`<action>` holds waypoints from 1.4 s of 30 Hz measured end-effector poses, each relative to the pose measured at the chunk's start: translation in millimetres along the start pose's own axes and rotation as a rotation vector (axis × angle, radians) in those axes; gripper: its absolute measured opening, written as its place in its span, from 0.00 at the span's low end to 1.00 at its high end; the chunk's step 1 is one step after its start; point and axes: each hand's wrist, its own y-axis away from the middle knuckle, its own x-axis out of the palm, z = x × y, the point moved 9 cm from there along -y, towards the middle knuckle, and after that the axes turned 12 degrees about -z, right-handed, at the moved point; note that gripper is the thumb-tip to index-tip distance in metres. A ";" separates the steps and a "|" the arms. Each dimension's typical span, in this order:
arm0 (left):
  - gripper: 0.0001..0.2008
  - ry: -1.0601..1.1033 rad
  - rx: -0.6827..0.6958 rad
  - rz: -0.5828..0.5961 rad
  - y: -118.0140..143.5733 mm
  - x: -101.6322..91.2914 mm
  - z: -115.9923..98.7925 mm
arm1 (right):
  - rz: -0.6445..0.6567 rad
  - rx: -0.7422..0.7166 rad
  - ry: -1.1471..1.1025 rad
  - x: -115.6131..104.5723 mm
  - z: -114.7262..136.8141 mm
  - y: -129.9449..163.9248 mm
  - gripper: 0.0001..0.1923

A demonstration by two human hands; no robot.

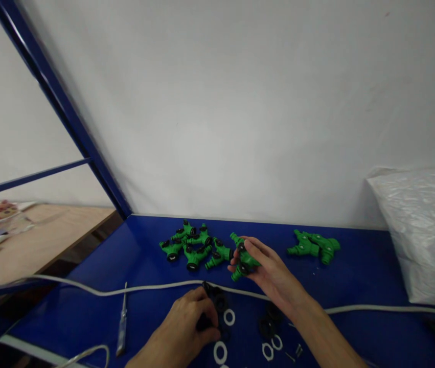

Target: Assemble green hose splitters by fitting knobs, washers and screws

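A green Y-shaped connector (251,261) with black fittings is up in the right hand (262,260), above the blue surface (87,271). The thumb lies on the near side and the fingers wrap round behind, closed on its body; that hold leaves the branch ends free, perhaps so that they can be reached or looked at. The left hand (186,322) is apart from the right, low over the small parts, thumb and fingertips curled towards each other at something dark; I cannot tell whether it is pinched or only touched.

Just beside those fingertips are black rings (221,302) and a white ring (229,317). More white rings and a few screws (298,350) lie near the right forearm, probably spread out to be easy to pick up singly. Beyond the hands, a group of green connectors (192,250) with black fittings sits left of the held one, while green pieces (313,247) lie apart on the right, which suggests sorting. A pale cable (156,286) crosses the surface, passing over a screwdriver (122,327). A plastic bag (420,235) stands at the far right
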 end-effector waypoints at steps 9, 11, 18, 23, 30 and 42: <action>0.05 0.070 -0.016 -0.050 -2.6 -16.2 -0.9 | 0.022 0.016 -0.002 2.3 -3.4 1.8 0.17; 0.06 0.115 -0.027 -0.106 -4.4 -26.6 -0.4 | 0.024 0.016 -0.003 3.3 -2.6 2.7 0.17; 0.14 0.560 -0.010 -0.388 -38.7 -59.2 -15.8 | 0.044 -0.010 0.031 6.7 -3.3 6.4 0.19; 0.13 0.806 0.100 -0.433 -79.5 -65.0 -39.5 | 0.080 -0.056 0.050 7.3 -1.2 5.4 0.18; 0.13 0.878 0.150 -0.304 -102.9 -53.1 -50.8 | 0.069 -0.106 0.086 6.5 9.3 6.0 0.16; 0.14 0.808 0.124 -0.318 -97.8 -32.7 -40.5 | -0.048 -0.413 0.758 -5.3 21.2 1.3 0.17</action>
